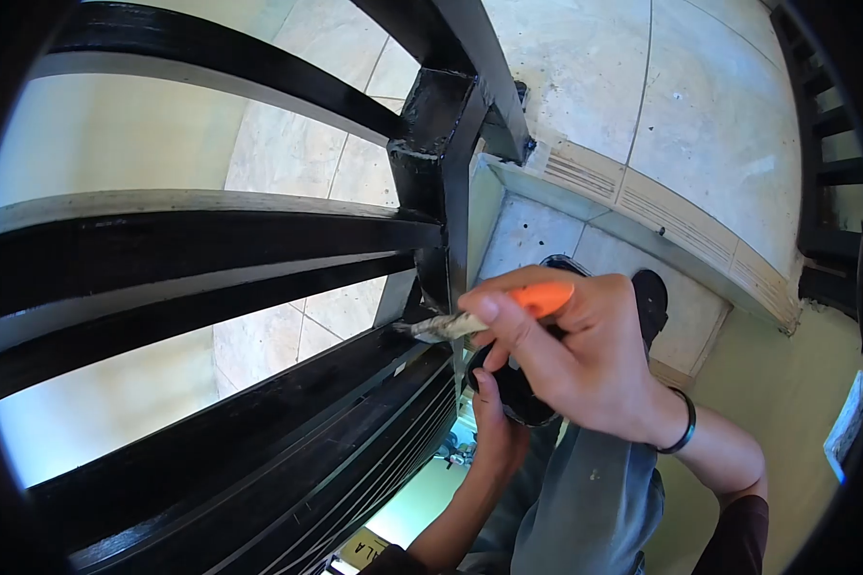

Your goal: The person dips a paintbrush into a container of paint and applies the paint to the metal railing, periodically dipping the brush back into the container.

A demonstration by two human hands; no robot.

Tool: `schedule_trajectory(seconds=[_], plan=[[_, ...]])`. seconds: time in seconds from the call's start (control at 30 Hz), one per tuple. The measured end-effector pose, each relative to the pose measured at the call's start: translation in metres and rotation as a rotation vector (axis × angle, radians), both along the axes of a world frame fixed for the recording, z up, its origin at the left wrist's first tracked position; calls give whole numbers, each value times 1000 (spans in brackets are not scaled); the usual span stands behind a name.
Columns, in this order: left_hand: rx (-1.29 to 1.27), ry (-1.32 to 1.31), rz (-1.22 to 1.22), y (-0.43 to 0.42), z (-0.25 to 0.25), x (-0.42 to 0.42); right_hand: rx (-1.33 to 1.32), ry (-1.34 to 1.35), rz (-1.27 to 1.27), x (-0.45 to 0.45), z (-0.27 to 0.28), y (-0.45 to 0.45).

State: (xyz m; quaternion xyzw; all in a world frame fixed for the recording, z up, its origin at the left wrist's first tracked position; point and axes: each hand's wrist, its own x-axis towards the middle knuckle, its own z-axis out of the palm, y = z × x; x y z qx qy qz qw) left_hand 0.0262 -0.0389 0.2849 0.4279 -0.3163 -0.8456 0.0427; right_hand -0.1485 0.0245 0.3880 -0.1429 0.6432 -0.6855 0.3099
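My right hand, with a dark band on its wrist, grips a paintbrush with an orange handle. The brush's paint-smeared head points left, and its bristles touch the black railing near the foot of a post. Below it, my left hand holds a dark, round container by its side, close to the railing. My right hand covers part of the container, and its contents look black. The railing's bars and post are glossy black, with some greyish faces.
Tiled steps with ridged edges lie beyond my hands. Another dark railing stands at the far right. My legs in grey trousers and a dark shoe show below. A yellow sign is at the bottom.
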Motion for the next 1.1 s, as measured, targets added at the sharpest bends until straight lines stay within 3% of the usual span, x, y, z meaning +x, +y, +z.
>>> schedule_trajectory(seconds=[0.07,0.17,0.33,0.4,0.53,0.63,0.77,0.8,0.97,1.1], plan=[[-35,14,-26,-2,-28,17,-161,-56,-50,-1,11,-1],[-19,-55,-36,-3,-12,8,-307,-227,-157,-16,40,0],[46,-51,60,0,7,-7,-20,113,-47,-15,-1,-3],[4,-57,29,0,-5,-2,-21,228,-49,-7,-15,-9],[16,-77,6,2,-21,8,-157,-46,-40,-8,-2,-10],[1,-93,15,1,1,-7,-187,-178,-45,-25,17,2],[3,-42,60,2,-1,-7,-3,77,41,-22,-6,-6],[-84,-11,43,3,3,-13,-47,51,46,-18,-4,-7],[-19,-71,12,2,0,-10,-382,-81,-54,-21,37,-4],[4,-80,-7,2,-1,-9,-209,2,-80,-22,31,-1]])
